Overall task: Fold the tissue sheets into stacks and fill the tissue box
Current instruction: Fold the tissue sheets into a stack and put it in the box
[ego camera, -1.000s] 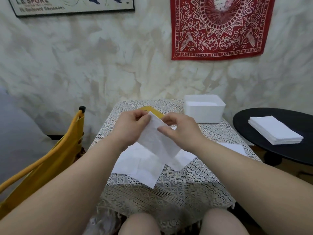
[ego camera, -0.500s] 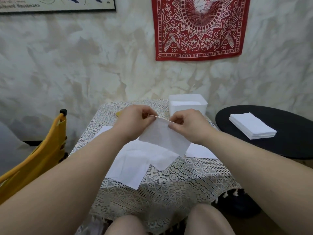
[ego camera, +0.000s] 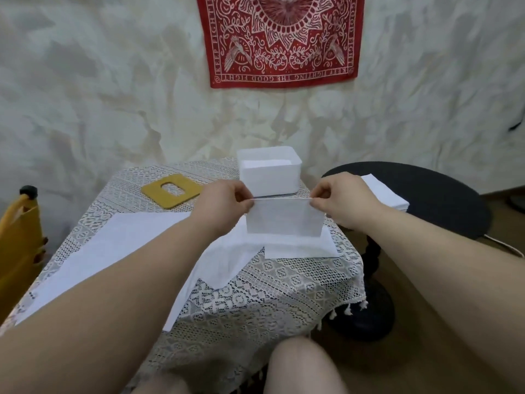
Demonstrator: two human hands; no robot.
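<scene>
A folded white tissue sheet (ego camera: 284, 220) hangs in the air above the table, stretched flat between both hands. My left hand (ego camera: 224, 206) pinches its upper left corner and my right hand (ego camera: 338, 200) pinches its upper right corner. Just behind it stands the open white tissue box (ego camera: 270, 177), with white tissue visible inside. More unfolded tissue sheets (ego camera: 136, 245) lie spread over the lace tablecloth (ego camera: 270, 291) below and to the left. A stack of tissues (ego camera: 386, 191) rests on the black side table, partly hidden by my right hand.
A yellow box lid (ego camera: 170, 191) with a slot lies at the table's back left. A black round side table (ego camera: 443, 200) stands to the right. A yellow chair (ego camera: 17, 237) is at the left edge. My knees show below the table's front edge.
Both hands have moved apart along the sheet's top edge and pulled it taut into a level rectangle. The view has swung so the box now sits directly behind the sheet.
</scene>
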